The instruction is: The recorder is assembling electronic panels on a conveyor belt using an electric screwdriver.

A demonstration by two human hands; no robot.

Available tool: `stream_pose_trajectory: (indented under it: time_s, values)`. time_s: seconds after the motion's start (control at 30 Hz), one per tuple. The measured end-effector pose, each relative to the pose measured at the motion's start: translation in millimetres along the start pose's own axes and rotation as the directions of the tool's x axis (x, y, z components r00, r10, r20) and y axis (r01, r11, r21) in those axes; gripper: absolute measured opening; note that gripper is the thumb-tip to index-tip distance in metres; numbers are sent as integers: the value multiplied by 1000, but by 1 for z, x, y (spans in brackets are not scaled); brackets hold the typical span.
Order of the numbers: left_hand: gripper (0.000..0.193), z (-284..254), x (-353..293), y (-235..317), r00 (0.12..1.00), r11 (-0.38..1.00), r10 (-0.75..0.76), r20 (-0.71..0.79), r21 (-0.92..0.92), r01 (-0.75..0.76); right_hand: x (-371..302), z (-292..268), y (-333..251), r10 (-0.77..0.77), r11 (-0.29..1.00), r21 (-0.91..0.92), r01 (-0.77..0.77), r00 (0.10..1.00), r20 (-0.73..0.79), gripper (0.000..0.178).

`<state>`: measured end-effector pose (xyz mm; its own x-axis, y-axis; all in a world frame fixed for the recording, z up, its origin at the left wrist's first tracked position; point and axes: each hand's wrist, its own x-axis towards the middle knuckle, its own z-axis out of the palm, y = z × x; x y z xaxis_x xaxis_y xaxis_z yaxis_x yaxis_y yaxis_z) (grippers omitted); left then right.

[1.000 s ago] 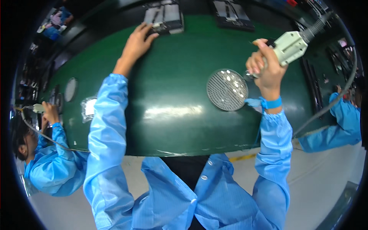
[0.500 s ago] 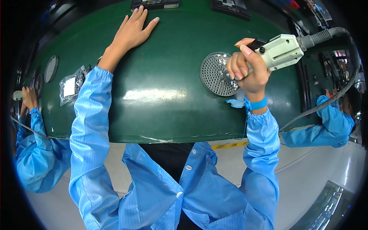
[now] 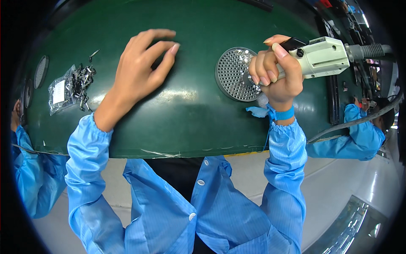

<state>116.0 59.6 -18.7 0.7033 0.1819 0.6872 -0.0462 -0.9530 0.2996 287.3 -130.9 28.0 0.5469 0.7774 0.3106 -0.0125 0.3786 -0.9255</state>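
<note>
My right hand [image 3: 282, 80] is wrapped around a pale green corded power screwdriver [image 3: 326, 59], held sideways with its cable end to the right. Its tip end is hidden by my fingers, over or beside a round metal dish [image 3: 230, 74] full of small holes. Shiny little bits, probably screws, lie at the dish's far edge. A blue wrist strap [image 3: 283, 114] circles my right wrist. My left hand [image 3: 141, 63] hovers over the green tabletop [image 3: 190, 127] with its fingers apart and nothing in them.
Left of my left hand lie a pile of small metal parts [image 3: 83, 82] and a clear plastic bag [image 3: 61, 95] with a white label. Another round dish [image 3: 41, 72] stands farther left. Co-workers in blue sleeves [image 3: 351, 139] sit at both sides. A grey cable [image 3: 368, 113] crosses the right.
My left hand has left the dark device at the far edge and come back nearer to me, its fingers bending. My right hand and the screwdriver stay nearly in place. The view has shifted slightly.
</note>
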Motion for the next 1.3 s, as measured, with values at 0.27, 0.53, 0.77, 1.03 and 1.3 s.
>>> stream_pose_trajectory:
  time_s: [0.27,0.53,0.77,1.03,1.3]
  values:
    - [3,-8,-11,-5,997,997,-72,38,-33,73,1,-2,9,2,1000,5,-2,999,32,27]
    - [6,-3,-12,-7,994,989,-105,-2,-105,104,2,-5,10,-4,999,35,1,997,75,29]
    - [7,-4,-12,-7,992,982,-124,6,-144,124,0,-4,9,5,999,32,-7,997,75,28]
    - [8,-4,-13,-6,993,983,-118,-11,-142,115,1,5,8,13,1000,22,-14,999,31,29]
    - [9,-8,-6,-8,991,979,-127,-41,-169,119,6,9,1,-6,998,58,6,1000,-3,33]
